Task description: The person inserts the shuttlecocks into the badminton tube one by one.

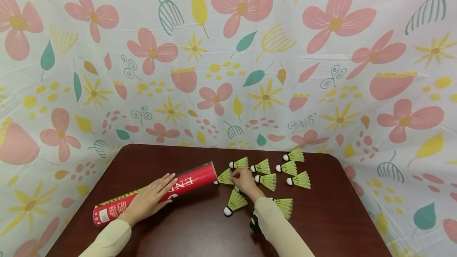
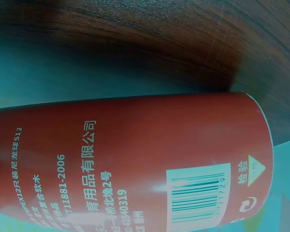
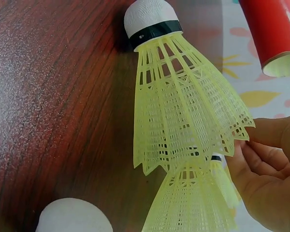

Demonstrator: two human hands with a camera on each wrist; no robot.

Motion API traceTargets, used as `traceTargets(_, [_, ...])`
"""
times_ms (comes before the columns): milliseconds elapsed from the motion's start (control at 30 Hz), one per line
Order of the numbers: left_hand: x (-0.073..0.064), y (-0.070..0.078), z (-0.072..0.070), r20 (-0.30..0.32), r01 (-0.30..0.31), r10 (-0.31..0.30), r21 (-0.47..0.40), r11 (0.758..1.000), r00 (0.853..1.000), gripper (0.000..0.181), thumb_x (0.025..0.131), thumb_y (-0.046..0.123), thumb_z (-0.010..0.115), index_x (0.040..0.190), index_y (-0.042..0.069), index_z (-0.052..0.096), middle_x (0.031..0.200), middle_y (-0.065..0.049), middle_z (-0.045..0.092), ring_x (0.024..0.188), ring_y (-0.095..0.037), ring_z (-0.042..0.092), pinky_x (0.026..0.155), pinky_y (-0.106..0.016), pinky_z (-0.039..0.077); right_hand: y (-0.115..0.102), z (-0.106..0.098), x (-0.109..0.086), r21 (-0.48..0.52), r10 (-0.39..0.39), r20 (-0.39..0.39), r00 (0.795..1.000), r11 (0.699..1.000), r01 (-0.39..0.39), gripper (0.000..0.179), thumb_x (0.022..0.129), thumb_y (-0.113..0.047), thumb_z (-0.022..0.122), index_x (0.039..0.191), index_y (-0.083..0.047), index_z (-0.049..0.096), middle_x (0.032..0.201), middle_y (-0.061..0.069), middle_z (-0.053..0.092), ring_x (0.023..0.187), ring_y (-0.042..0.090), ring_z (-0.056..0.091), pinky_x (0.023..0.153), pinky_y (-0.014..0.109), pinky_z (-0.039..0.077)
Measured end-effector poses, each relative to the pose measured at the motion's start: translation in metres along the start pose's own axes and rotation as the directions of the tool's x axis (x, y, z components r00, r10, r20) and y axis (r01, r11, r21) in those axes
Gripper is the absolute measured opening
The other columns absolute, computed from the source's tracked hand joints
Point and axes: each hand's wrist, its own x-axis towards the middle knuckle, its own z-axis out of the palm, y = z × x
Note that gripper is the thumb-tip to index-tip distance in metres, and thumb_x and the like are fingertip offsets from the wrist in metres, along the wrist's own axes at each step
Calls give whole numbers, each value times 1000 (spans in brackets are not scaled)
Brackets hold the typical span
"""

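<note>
A red shuttlecock tube (image 1: 194,179) with white print and a barcode lies aslant at the left, one end toward the shuttlecocks. My left hand (image 1: 151,197) holds its middle, fingers across the top and thumb along the near side. The barcode end of the tube (image 2: 135,145) fills much of the left wrist view, where the hand is out of sight. My right hand (image 1: 245,181) pinches the skirt edge of a yellow shuttlecock (image 1: 225,177) close to the tube's right end. In the right wrist view, thumb and finger meet at this shuttlecock's skirt (image 3: 183,106), its white cork pointing away.
Several yellow shuttlecocks with white corks lie on the dark wooden table (image 1: 185,229), including a near one (image 1: 235,202) and one at the right (image 1: 300,180). My right forearm partly covers another shuttlecock (image 1: 283,207). A flower-patterned cloth (image 1: 214,70) hangs behind the table.
</note>
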Motion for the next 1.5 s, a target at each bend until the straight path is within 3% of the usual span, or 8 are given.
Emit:
traceTargets(233, [0, 1, -1, 9, 20, -20, 2, 1000, 1000, 94, 71, 29, 85, 149, 8, 36, 151, -12, 37, 135, -32, 40, 116, -22, 9, 3, -3, 1, 17, -4, -4, 1000, 1000, 4, 10, 91, -4, 64, 96, 1, 71, 90, 10, 68, 70, 14, 61, 57, 29, 51])
traceTargets(467, [0, 1, -2, 23, 33, -33, 3, 999, 999, 95, 71, 29, 85, 149, 9, 35, 150, -14, 38, 136, -31, 39, 116, -21, 9, 0, -12, 4, -25, -77, -69, 995, 997, 75, 7, 89, -3, 66, 90, 1, 72, 81, 8, 69, 68, 16, 62, 57, 30, 51])
traceTargets(633, [0, 1, -3, 11, 23, -23, -3, 1000, 1000, 91, 74, 31, 83, 149, 8, 36, 150, -14, 39, 135, -32, 40, 116, -22, 11, -3, -20, 4, -14, -78, -111, 991, 997, 77, 6, 88, -3, 67, 89, 0, 72, 75, 6, 67, 62, 13, 59, 54, 28, 49])
traceTargets(800, [0, 1, -3, 2, 18, -18, -7, 1000, 1000, 74, 92, 52, 55, 148, 8, 37, 150, -14, 39, 133, -32, 42, 116, -22, 11, -5, -27, 3, -12, -102, -168, 980, 995, 102, 4, 87, -2, 69, 87, -1, 73, 72, 5, 66, 61, 14, 60, 54, 28, 49])
traceTargets(867, [0, 1, -2, -2, 17, -17, -4, 1000, 1000, 73, 95, 57, 41, 148, 8, 37, 149, -14, 40, 133, -32, 42, 116, -22, 11, -5, -29, 3, -9, -104, -181, 978, 994, 104, 4, 86, -2, 69, 87, -1, 73, 71, 5, 66, 62, 14, 60, 54, 28, 49])
traceTargets(933, [0, 1, -2, -8, 14, -14, -2, 1000, 1000, 73, 95, 59, 36, 148, 8, 38, 148, -15, 41, 132, -33, 43, 116, -22, 12, -6, -30, 2, 1, -101, -187, 977, 995, 103, 4, 87, -2, 69, 87, -1, 73, 71, 4, 66, 62, 14, 59, 55, 29, 49])
traceTargets(1267, [0, 2, 0, -9, 0, 0, -1, 1000, 1000, 73, 95, 58, 40, 149, 8, 36, 149, -14, 40, 133, -33, 42, 116, -23, 13, -14, -35, -4, 48, -103, -184, 978, 992, 114, 6, 89, -6, 68, 87, -1, 71, 73, 11, 67, 62, 13, 57, 55, 30, 48])
traceTargets(1500, [2, 2, -2, 2, 8, -8, 9, 1000, 1000, 74, 95, 58, 40, 149, 8, 36, 153, -10, 34, 133, -33, 42, 116, -22, 12, -21, -33, -6, 66, -89, -187, 978, 992, 103, 4, 88, -6, 68, 88, -4, 72, 73, 7, 66, 63, 14, 59, 56, 30, 49])
